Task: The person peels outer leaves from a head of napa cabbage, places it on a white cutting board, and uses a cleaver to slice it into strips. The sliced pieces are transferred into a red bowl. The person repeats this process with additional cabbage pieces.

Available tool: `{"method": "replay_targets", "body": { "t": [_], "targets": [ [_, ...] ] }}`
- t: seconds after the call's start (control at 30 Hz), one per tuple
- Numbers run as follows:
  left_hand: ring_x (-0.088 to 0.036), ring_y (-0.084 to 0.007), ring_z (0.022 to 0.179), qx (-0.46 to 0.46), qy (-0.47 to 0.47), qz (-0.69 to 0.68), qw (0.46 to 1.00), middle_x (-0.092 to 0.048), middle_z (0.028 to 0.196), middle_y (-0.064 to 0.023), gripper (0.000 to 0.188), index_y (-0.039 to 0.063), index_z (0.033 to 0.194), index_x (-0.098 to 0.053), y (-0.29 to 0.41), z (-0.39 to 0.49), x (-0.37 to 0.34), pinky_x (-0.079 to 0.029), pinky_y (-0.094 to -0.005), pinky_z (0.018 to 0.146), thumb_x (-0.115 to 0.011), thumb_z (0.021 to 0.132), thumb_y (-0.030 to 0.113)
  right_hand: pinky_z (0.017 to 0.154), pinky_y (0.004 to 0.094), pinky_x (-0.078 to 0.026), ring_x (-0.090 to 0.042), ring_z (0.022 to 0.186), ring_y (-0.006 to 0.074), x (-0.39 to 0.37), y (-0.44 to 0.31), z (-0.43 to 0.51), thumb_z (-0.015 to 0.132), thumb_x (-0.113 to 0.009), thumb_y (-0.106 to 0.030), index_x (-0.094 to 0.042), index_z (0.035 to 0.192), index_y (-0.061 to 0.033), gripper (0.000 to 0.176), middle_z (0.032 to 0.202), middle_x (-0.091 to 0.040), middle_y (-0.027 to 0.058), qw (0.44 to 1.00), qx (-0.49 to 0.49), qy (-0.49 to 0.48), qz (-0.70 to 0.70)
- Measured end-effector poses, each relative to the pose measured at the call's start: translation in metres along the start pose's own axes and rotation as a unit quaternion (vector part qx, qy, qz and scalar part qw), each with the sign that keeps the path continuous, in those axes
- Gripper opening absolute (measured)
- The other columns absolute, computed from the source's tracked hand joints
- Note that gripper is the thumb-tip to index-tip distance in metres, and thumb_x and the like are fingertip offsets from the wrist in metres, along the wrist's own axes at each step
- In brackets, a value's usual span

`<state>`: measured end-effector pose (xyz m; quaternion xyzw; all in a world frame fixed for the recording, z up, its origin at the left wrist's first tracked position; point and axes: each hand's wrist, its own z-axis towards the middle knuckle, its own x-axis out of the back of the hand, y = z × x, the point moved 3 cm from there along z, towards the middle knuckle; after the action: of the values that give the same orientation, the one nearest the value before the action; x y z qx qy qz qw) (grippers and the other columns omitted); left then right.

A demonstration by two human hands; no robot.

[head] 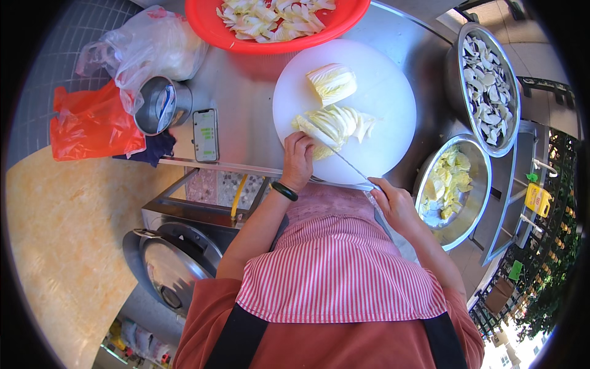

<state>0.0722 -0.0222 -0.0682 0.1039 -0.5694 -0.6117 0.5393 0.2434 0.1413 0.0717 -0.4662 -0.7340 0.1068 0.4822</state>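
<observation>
My right hand [393, 203] is closed around the handle of a kitchen knife [345, 161], whose blade runs up and left into a piece of napa cabbage. With bent fingers, my left hand [299, 154] presses on the near left end of that cabbage, beside the blade; a dark green bangle circles the wrist. Sliced napa cabbage [343, 121] fans out to the right of the cut on a round white cutting board [392, 110]. Another chunk of napa cabbage [333, 84] lies behind it on the board.
Beyond the board is a red plastic basin [276, 46] of cut cabbage. At right stand a metal basin of white slices [488, 87] and a metal bowl of cabbage leaves [447, 182]. A smartphone [205, 135], a metal pot [182, 105] and plastic bags [94, 124] are at left.
</observation>
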Motion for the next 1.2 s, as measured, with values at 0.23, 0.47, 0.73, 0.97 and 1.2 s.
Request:
{"method": "replay_targets", "body": {
  "t": [0.23,0.47,0.73,0.97,1.2],
  "targets": [
    [-0.052,-0.0382,0.105,0.001,-0.001,0.000,1.000,-0.054,0.111,-0.0186,0.023,0.002,0.106,-0.054,0.000,-0.001,0.000,-0.043,-0.0459,0.094,-0.061,0.085,-0.001,0.066,0.0452,-0.051,-0.067,0.072,0.0380,0.001,-0.003,0.000,0.101,-0.052,-0.032,-0.058,0.123,-0.0075,0.034,0.080,-0.068,0.0212,0.999,-0.017,-0.015,-0.030],
    [-0.053,-0.0380,0.104,0.002,0.014,0.016,1.000,-0.055,0.111,-0.0179,0.023,0.003,0.106,-0.054,-0.004,-0.005,-0.004,-0.044,-0.0454,0.093,-0.064,0.085,0.000,0.067,0.0470,-0.052,-0.067,0.073,0.0389,-0.004,-0.003,0.004,0.100,-0.053,-0.033,-0.057,0.124,-0.0087,0.034,0.081,-0.069,0.0211,0.998,-0.030,-0.016,-0.051],
    [-0.054,-0.0365,0.104,0.007,0.015,0.018,1.000,-0.056,0.108,-0.0164,0.023,0.003,0.103,-0.055,-0.005,-0.006,-0.005,-0.044,-0.0446,0.093,-0.065,0.083,-0.001,0.067,0.0481,-0.052,-0.067,0.074,0.0403,-0.015,-0.003,0.016,0.100,-0.053,-0.035,-0.057,0.122,-0.0105,0.034,0.081,-0.069,0.0207,0.995,-0.051,-0.028,-0.081],
    [-0.055,-0.0352,0.101,-0.002,0.006,0.026,1.000,-0.054,0.108,-0.0172,0.021,0.002,0.102,-0.054,-0.005,-0.006,-0.006,-0.046,-0.0422,0.090,-0.064,0.085,-0.004,0.066,0.0479,-0.052,-0.067,0.073,0.0401,-0.029,0.007,0.035,0.099,-0.053,-0.036,-0.057,0.122,-0.0108,0.034,0.079,-0.069,0.0206,0.998,-0.022,-0.005,-0.059],
    [-0.051,-0.0357,0.105,0.027,0.004,-0.009,1.000,-0.053,0.110,-0.0169,0.032,0.001,0.110,-0.054,0.003,0.000,0.000,-0.044,-0.0435,0.092,-0.068,0.081,-0.001,0.067,0.0478,-0.051,-0.067,0.074,0.0411,-0.060,0.027,0.058,0.099,-0.053,-0.034,-0.059,0.119,-0.0092,0.032,0.080,-0.069,0.0212,0.996,0.010,0.085,0.007]
  ]
}}
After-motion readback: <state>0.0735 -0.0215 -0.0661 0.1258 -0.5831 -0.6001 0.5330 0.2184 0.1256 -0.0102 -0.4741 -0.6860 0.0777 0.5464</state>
